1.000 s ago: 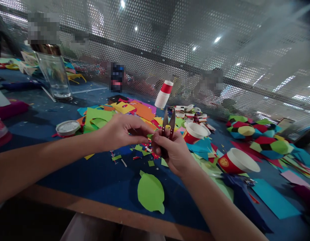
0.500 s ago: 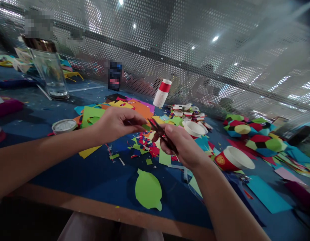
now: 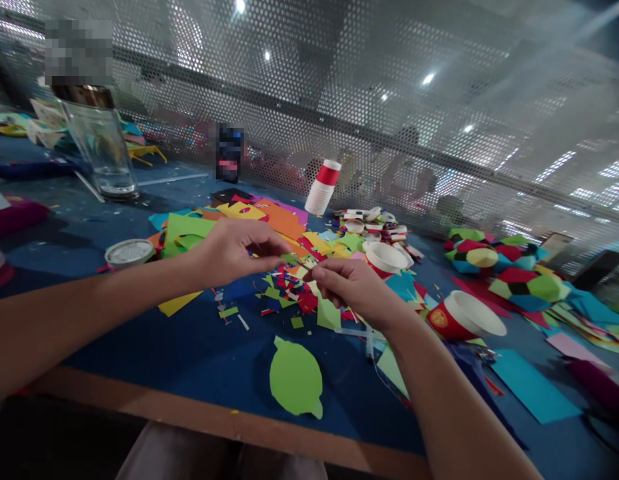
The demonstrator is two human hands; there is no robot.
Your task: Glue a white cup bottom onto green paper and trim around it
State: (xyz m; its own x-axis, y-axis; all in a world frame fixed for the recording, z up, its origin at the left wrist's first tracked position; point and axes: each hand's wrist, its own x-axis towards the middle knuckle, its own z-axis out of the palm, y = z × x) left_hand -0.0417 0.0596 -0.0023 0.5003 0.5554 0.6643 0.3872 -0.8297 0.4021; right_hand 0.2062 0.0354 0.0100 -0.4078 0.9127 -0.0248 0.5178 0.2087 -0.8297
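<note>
My left hand (image 3: pixel 239 248) pinches a small piece of green paper (image 3: pixel 290 258) between thumb and fingertips. Closed around a pair of scissors (image 3: pixel 305 267) is my right hand (image 3: pixel 352 287); only the thin blades show, their tips at the green paper, and the handles are hidden in my fist. Both hands hover over a heap of coloured paper scraps (image 3: pixel 309 301). Nearer to me, a green paper cutout (image 3: pixel 296 378) with a small tab at each end lies flat on the blue table (image 3: pixel 189 363).
Paper cups stand to the right, one a tipped red-and-white cup (image 3: pixel 464 317). A stack of cups (image 3: pixel 323 187) leans at the back by a perforated metal screen (image 3: pixel 379 100). A glass bottle (image 3: pixel 107 150) stands left, a round lid (image 3: pixel 129 252) before it. Colourful paper models (image 3: pixel 524 287) sit right.
The scissors have turned from pointing up and left, in plain view, to lying low and mostly hidden in my right hand, tips at the paper. My left hand has barely moved.
</note>
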